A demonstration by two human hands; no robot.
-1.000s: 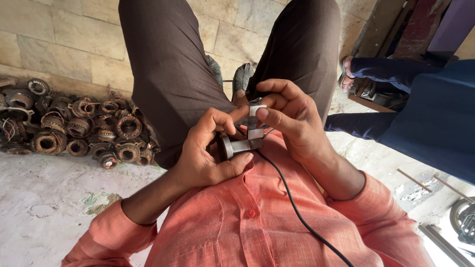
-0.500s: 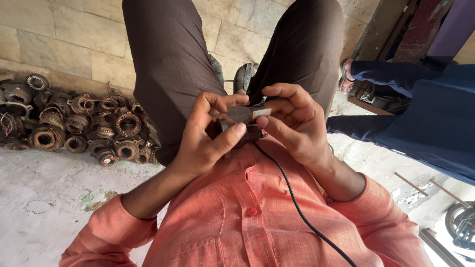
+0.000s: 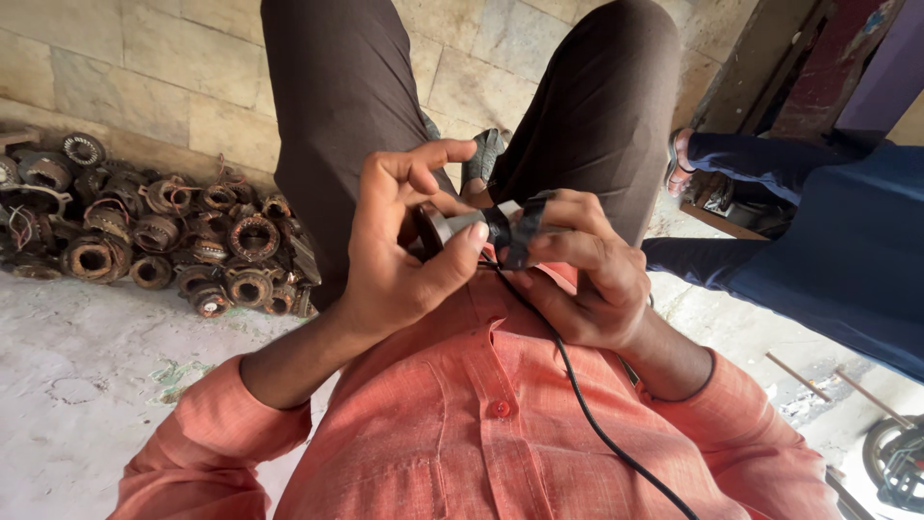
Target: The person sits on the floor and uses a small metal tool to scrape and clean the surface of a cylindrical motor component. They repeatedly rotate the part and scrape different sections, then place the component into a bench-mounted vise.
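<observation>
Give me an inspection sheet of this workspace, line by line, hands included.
Surface: pale concrete floor, stained.
Job's things: small round metal part with black tape on it, held over the lap.
Clutter: heap of rusty motor windings along the stone wall.
Grippers: left hand grips the part; right hand pinches the tape.
Cables: black cable runs from the part down across the orange shirt.
Surroundings: another person in blue clothes sits at right.
</observation>
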